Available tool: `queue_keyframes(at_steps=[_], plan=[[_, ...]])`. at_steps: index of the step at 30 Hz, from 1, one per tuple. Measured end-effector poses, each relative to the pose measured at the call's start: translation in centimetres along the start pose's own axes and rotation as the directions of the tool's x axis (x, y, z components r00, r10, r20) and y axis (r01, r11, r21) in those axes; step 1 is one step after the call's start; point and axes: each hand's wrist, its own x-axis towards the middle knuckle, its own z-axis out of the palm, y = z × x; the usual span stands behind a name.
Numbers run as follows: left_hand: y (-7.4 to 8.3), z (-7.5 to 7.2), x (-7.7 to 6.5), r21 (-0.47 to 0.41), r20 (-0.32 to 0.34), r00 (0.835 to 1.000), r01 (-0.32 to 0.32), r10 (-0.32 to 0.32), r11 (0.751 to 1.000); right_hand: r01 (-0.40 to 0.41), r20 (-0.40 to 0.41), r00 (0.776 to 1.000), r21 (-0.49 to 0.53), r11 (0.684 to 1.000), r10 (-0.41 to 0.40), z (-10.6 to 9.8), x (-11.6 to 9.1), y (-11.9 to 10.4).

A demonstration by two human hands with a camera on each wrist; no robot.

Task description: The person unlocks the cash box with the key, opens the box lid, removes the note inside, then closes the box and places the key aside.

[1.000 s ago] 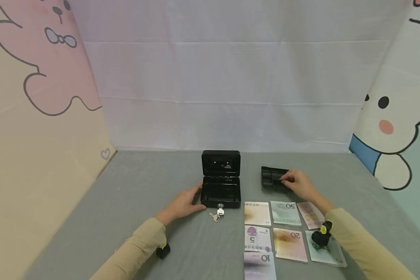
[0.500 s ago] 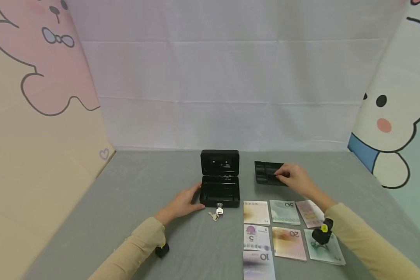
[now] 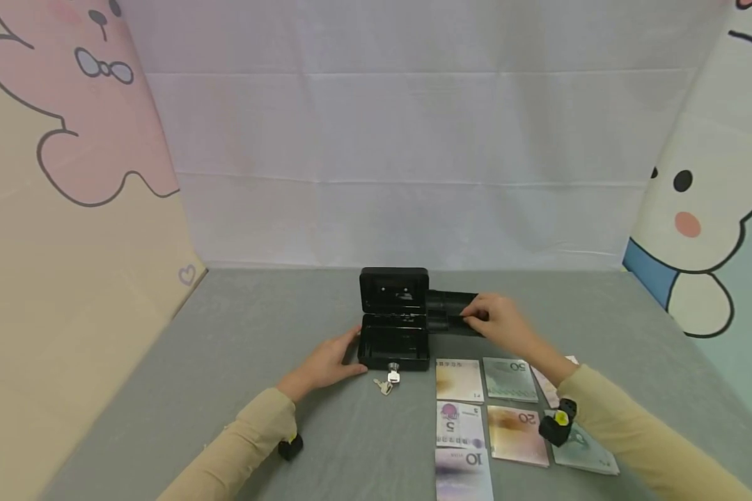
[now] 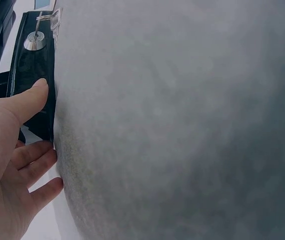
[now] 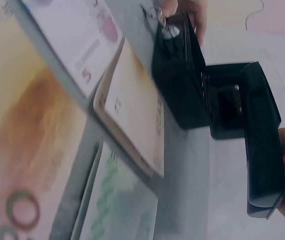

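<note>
A small black cash box [image 3: 393, 341] stands on the grey table with its lid [image 3: 393, 287] raised. Its keys [image 3: 386, 387] hang at the front lock. My left hand [image 3: 326, 362] rests at the box's left front corner, thumb against the front face [image 4: 30, 70] and fingers along the side. With my right hand [image 3: 501, 323] I pinch a black compartment tray [image 3: 446, 302], held just right of the box at hinge height. In the right wrist view the tray [image 5: 264, 155] appears tilted, its left end close by the box; whether they touch I cannot tell.
Stacks of banknotes lie in front and to the right: a 1 [image 3: 459, 380], a 50 [image 3: 510, 379], a 5 [image 3: 460, 424], a 20 [image 3: 517, 435], a 10 [image 3: 464, 474] and a green one [image 3: 585, 451]. My right forearm partly covers the rightmost stacks. A white cloth [image 3: 413, 139] hangs behind.
My right hand has carried the black tray leftward, from well right of the cash box to right beside it. The left hand and the box have stayed in place.
</note>
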Motion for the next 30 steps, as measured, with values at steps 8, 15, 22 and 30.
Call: queue_keyframes(at_steps=[8,15,22,30], plan=[[-0.1,0.1,0.0,0.018,0.003,1.0,0.007,-0.007,1.0,0.009,0.001,1.0,-0.006,1.0,-0.009,2.0,1.2,-2.5],[0.1,0.0,-0.1,0.002,0.003,1.0,0.019,-0.019,1.0,-0.029,0.008,1.0,0.007,1.0,0.029,4.5,2.4,-4.7],[0.2,0.0,-0.2,-0.016,-0.002,1.0,0.025,-0.025,1.0,-0.098,0.025,0.995,0.05,0.994,0.097,7.0,3.5,-6.2],[-0.1,0.1,0.0,-0.026,-0.021,0.999,-0.027,0.026,0.999,-0.108,0.026,0.994,0.039,0.993,0.107,9.0,3.9,-6.5]])
